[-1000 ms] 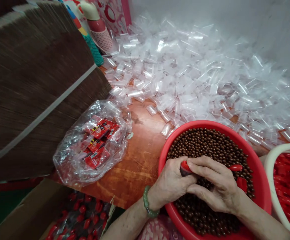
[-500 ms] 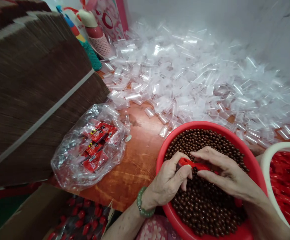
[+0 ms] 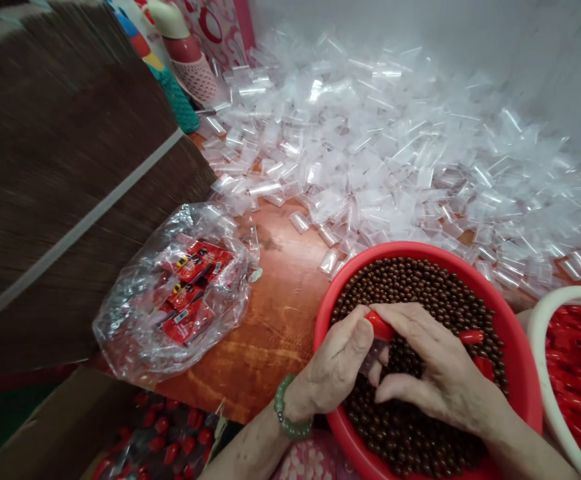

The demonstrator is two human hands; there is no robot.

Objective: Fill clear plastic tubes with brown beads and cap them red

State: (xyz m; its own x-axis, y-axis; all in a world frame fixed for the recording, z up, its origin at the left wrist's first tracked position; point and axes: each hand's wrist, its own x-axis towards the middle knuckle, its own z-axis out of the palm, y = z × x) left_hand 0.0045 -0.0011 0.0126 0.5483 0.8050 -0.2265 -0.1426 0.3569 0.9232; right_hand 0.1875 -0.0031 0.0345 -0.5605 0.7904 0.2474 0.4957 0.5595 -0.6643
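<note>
My left hand (image 3: 337,363) is closed on a small clear plastic container (image 3: 371,355) with a red cap (image 3: 379,325) at its top. My right hand (image 3: 437,377) rests its fingertips against the far side of the cap, its thumb spread apart below. Both hands are over a red basin (image 3: 324,313) full of small shiny brown balls (image 3: 410,277). Two loose red plastic pieces lie on the balls beside my right hand, one of them a slim oblong piece (image 3: 471,337). The container's lower part is partly hidden by my fingers.
Clear plastic sleeves (image 3: 370,153) are heaped along the wall. A white tub (image 3: 543,347) of red pieces stands right. On the left are a clear bag (image 3: 130,320) with red packets, a strapped brown stack (image 3: 80,147), a flask (image 3: 185,60) and a box of red-capped items (image 3: 170,440).
The red piece between my hands now sits upright as a cap on the clear container. My right thumb has come away from it, and loose red pieces show on the balls.
</note>
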